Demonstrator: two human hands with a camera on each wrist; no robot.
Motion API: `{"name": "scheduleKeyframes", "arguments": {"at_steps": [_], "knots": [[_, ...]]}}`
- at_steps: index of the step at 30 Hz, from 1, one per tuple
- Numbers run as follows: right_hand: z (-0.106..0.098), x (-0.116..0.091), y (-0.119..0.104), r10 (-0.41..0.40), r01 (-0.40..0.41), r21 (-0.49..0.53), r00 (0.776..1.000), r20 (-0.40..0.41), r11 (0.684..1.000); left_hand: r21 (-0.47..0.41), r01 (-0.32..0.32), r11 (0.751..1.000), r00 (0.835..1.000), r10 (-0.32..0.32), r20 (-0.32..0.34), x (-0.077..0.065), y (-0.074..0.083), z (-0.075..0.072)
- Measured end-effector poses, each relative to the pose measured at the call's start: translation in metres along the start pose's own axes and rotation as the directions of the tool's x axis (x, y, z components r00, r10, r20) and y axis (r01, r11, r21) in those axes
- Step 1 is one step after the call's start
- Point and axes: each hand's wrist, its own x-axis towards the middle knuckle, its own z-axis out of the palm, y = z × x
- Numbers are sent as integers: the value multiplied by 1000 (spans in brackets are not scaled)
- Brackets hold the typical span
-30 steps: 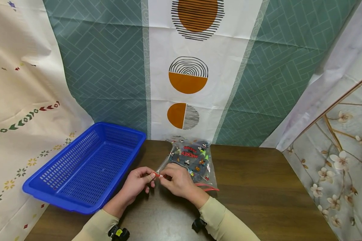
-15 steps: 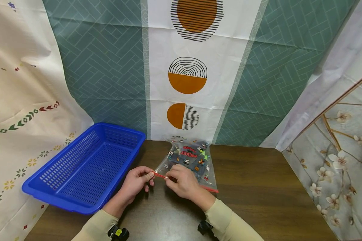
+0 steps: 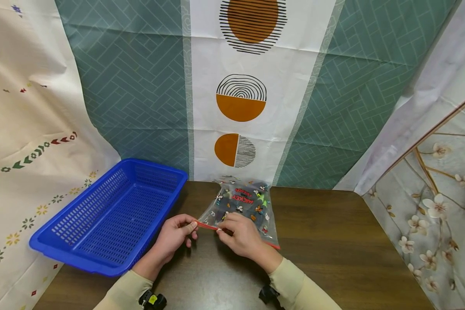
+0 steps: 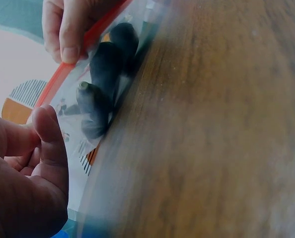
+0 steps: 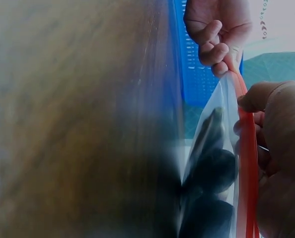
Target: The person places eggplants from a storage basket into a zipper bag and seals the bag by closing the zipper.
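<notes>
A clear zip bag (image 3: pixel 252 206) with printed cartoon figures and a red zip strip (image 4: pixel 105 22) lies at the back of the table. Several dark, rounded, elongated objects (image 4: pixel 106 64) show through its plastic; their kind is unclear. My left hand (image 3: pixel 174 234) pinches the left end of the strip between thumb and fingers. Farther right along the strip, my right hand (image 3: pixel 240 237) pinches it too, thumb pressed on the red edge in the right wrist view. Between the two hands the strip is stretched fairly straight. Part of the bag is hidden behind my right hand.
A blue perforated plastic basket (image 3: pixel 116 215) stands left of my left hand. The brown wooden table (image 3: pixel 333 245) extends to the right. A patterned cloth (image 3: pixel 240 86) hangs directly behind the bag.
My right hand has moved right along the red strip, away from my left hand, leaving a longer stretch of strip showing between them. My left hand has stayed in place.
</notes>
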Motion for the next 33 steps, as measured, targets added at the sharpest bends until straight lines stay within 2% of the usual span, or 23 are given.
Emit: {"name": "scheduleKeyframes", "arguments": {"at_steps": [17, 24, 33], "knots": [[-16, -15, 7, 15, -14, -39, 1000, 19, 999, 18, -16, 1000, 999, 16, -38, 0, -5, -1], [-25, -22, 10, 40, -38, -33, 998, 41, 999, 9, -1, 1000, 999, 2, -50, 2, -6, -1], [-35, -30, 18, 33, -32, -38, 999, 27, 999, 1, 11, 1000, 998, -11, -64, 2, -4, 0]]}}
